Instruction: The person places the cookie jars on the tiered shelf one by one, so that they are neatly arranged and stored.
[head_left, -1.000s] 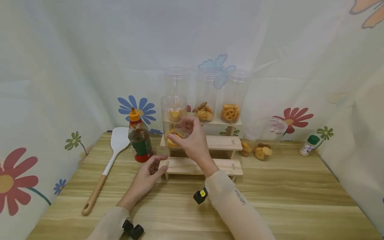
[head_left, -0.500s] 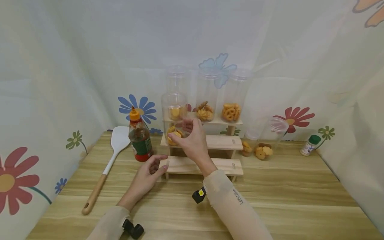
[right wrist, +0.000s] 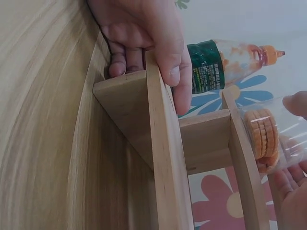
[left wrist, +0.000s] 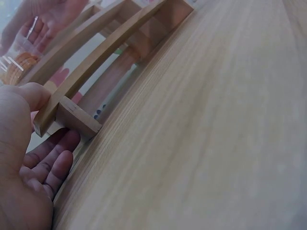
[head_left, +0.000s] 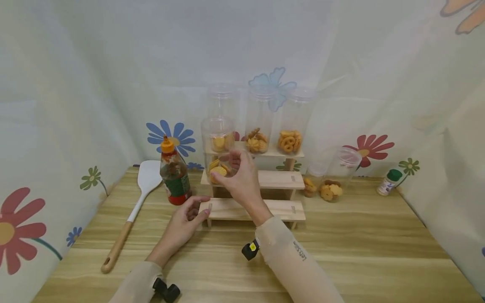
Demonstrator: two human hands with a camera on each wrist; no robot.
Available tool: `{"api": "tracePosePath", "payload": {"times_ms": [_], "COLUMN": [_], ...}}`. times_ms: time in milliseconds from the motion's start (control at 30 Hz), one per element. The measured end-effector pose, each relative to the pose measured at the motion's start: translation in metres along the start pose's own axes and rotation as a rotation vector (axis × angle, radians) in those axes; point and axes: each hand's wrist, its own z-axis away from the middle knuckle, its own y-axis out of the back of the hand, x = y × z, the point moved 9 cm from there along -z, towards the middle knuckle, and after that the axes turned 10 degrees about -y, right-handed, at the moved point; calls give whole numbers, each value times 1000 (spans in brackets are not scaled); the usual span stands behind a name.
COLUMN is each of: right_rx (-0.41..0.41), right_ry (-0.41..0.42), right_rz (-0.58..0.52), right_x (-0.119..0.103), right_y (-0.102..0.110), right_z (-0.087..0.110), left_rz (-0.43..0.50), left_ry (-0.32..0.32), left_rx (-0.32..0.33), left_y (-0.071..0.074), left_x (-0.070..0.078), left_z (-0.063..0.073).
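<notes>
A wooden three-step stand point(head_left: 281, 179) stands on the wood-grain table. My right hand point(head_left: 244, 181) holds a clear plastic jar point(head_left: 212, 156) of round crackers, thumb on one side and fingers on the other. That jar is upright at the left end of the middle step, and part of it is hidden by the hand. In the right wrist view, sandwich crackers point(right wrist: 262, 134) show in its bottom. My left hand point(head_left: 183, 224) grips the left end of the lowest step, with thumb and index finger on the plank and the other fingers by the leg point(left wrist: 76, 117).
Several tall jars of snacks, including a pretzel jar point(head_left: 293, 126), line the top step. Right of the stand are a small jar point(head_left: 310, 185) and a tilted-looking tall jar point(head_left: 337, 176), then a green-capped shaker point(head_left: 389, 183). Leftward stand a sauce bottle point(head_left: 175, 179) and a white spatula point(head_left: 148, 179).
The crackers in the held jar look slightly turned, and its top sits a touch higher in view. Both hands stay nearly in place; the head view shifts a little.
</notes>
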Motion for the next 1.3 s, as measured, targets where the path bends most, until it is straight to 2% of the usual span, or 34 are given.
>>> {"api": "tracePosePath", "payload": {"times_ms": [267,467,800,1033,1300], "right_rx": [-1,-3,8,67,212], "right_ry": [3,-17,33,77,115], "right_rz": [47,18,-52,-50,-44], "right_x": [-7,-14,-28,-32,-23], "right_y": [10,30,68,109,184], "right_z": [9,17,25,30,34], "left_rz": [-4,7,4,3,7], "left_ry": [9,8,1,2,0], "left_rx": [1,6,8,10,3], "left_y": [0,0,3,3,0], "left_x": [1,-1,-1,-2,-1], "left_z": [0,1,2,2,0]}}
